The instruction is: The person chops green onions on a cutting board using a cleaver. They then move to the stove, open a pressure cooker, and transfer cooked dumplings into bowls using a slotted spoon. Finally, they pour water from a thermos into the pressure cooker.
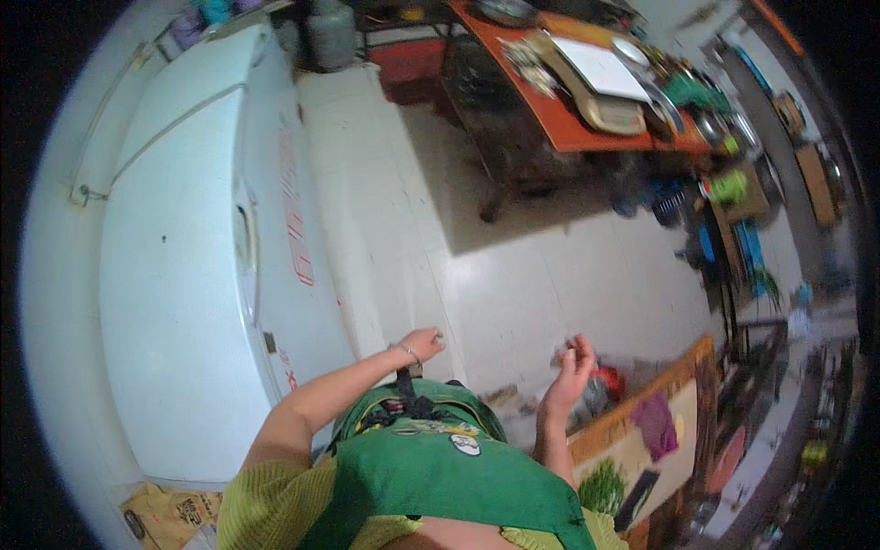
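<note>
My left hand (pixel 423 344) hangs over the pale tiled floor (pixel 502 282), a bracelet at its wrist. Its fingers are loosely curled, and nothing shows in them. My right hand (pixel 570 371) is raised on the other side, empty, with bent fingers a little apart. Between my arms is a green apron (pixel 440 474) with a round badge. A wood-edged table (pixel 636 402) lies nearest to my right forearm. On it are leafy greens (pixel 602 485), a dark flat object (pixel 636 500) that may be a cleaver, and a purple cloth or bag (pixel 655 425).
A white chest freezer (pixel 185 302) stands along the left. Ahead, an orange-red table (pixel 522 75) carries a white board (pixel 599 67) and dishes. A gas cylinder (pixel 331 34) stands at the back. Cluttered shelving (pixel 729 240) lines the right. A printed sack (pixel 168 514) lies low left.
</note>
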`<state>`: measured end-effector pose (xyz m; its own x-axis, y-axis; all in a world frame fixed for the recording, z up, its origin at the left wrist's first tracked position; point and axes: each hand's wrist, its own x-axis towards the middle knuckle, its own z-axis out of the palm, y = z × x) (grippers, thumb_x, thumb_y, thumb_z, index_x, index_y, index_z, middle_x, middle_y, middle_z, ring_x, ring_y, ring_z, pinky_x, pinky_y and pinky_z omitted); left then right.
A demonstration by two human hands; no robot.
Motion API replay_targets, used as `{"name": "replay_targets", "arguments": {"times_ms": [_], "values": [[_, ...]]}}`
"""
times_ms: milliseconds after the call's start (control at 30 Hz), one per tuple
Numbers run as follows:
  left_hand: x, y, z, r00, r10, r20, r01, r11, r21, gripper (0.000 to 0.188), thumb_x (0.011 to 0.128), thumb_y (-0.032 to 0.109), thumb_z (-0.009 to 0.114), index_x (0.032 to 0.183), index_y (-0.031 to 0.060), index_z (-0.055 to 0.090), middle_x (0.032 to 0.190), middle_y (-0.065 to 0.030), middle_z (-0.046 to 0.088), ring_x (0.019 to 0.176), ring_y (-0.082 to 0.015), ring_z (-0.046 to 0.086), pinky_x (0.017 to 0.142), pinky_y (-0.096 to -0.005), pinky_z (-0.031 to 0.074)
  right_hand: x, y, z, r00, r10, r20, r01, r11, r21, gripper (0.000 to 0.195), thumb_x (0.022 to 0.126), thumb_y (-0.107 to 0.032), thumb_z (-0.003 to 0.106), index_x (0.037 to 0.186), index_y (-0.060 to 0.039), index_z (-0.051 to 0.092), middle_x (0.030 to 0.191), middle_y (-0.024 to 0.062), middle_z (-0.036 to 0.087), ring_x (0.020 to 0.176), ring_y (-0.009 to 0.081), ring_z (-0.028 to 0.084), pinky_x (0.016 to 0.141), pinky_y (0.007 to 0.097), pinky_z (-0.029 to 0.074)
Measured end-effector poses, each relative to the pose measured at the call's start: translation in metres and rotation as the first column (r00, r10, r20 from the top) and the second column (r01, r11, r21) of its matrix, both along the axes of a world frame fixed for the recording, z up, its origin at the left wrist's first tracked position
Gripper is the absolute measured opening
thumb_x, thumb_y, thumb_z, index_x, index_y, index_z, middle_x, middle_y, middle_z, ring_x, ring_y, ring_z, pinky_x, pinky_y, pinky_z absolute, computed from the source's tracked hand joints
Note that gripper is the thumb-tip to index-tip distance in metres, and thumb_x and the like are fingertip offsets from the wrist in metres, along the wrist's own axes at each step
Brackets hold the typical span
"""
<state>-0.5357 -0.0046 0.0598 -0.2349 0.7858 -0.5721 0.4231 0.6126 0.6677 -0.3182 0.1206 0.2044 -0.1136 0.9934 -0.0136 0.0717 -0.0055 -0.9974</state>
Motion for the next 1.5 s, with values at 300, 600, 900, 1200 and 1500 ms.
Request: {"name": "replay_targets", "arguments": {"times_ms": [300, 600, 900, 1200, 1500], "values": [[-0.204, 0.033, -0.074, 0.926, 0.378, 0.019, -0.379, 0.924, 0.053, 0.04, 0.079, 0.032, 0.056, 0.106, 0.0019, 0.054, 0.098, -0.0163, 0.06, 0.092, -0.0272, 0.057, 0.08, -0.0332, 0.044, -0.251, 0.091, -0.106, 0.841, 0.508, -0.186, -0.528, 0.699, -0.483, 0.03, 0.086, -0.017, 0.048, 0.112, -0.0021, 0.047, 0.103, 0.0068, 0.051, 0.089, 0.0137, 0.049, 0.077, 0.0254, 0.041], [-0.405, -0.008, -0.131, 0.726, 0.677, -0.118, -0.677, 0.674, -0.296, 0.029, 0.077, 0.028, 0.051, 0.092, 0.0042, 0.061, 0.092, -0.0182, 0.057, 0.086, -0.0293, 0.056, 0.073, -0.0385, 0.044, -0.539, 0.246, -0.077, 0.564, 0.807, -0.175, -0.765, 0.431, -0.479, 0.023, 0.085, -0.015, 0.048, 0.105, -0.0028, 0.05, 0.098, 0.0035, 0.052, 0.091, 0.0124, 0.05, 0.08, 0.027, 0.041], [-0.543, 0.041, -0.184, 0.543, 0.839, -0.031, -0.684, 0.421, -0.595, 0.032, 0.079, 0.028, 0.05, 0.1, 0.0048, 0.056, 0.096, -0.0168, 0.057, 0.089, -0.029, 0.055, 0.075, -0.0384, 0.043, -0.838, 0.324, -0.12, 0.125, 0.984, -0.128, -0.949, 0.081, -0.304, 0.021, 0.087, -0.015, 0.049, 0.104, -0.0038, 0.052, 0.089, 0.0006, 0.052, 0.084, 0.0087, 0.048, 0.077, 0.0242, 0.04], [-1.004, 0.219, -0.199, 0.759, 0.501, -0.414, -0.649, 0.625, -0.434, 0.035, 0.082, 0.028, 0.049, 0.109, 0.0053, 0.052, 0.1, -0.0153, 0.056, 0.093, -0.0287, 0.053, 0.076, -0.0382, 0.042, -1.088, 0.471, -0.062, 0.277, 0.942, 0.19, -0.937, 0.309, -0.165, 0.019, 0.084, -0.011, 0.051, 0.101, -0.0017, 0.054, 0.092, 0.0068, 0.058, 0.088, 0.0112, 0.052, 0.08, 0.0257, 0.041], [-1.282, 0.477, -0.195, 0.285, 0.871, 0.4, -0.942, 0.332, -0.053, 0.018, 0.082, 0.019, 0.052, 0.09, 0.0032, 0.056, 0.075, -0.0062, 0.057, 0.069, -0.016, 0.056, 0.06, -0.0298, 0.044, -1.314, 0.739, -0.132, 0.458, 0.872, 0.171, -0.867, 0.481, -0.13, 0.014, 0.085, -0.013, 0.052, 0.092, -0.0022, 0.055, 0.085, 0.0001, 0.056, 0.082, 0.009, 0.05, 0.076, 0.0246, 0.041]]}}
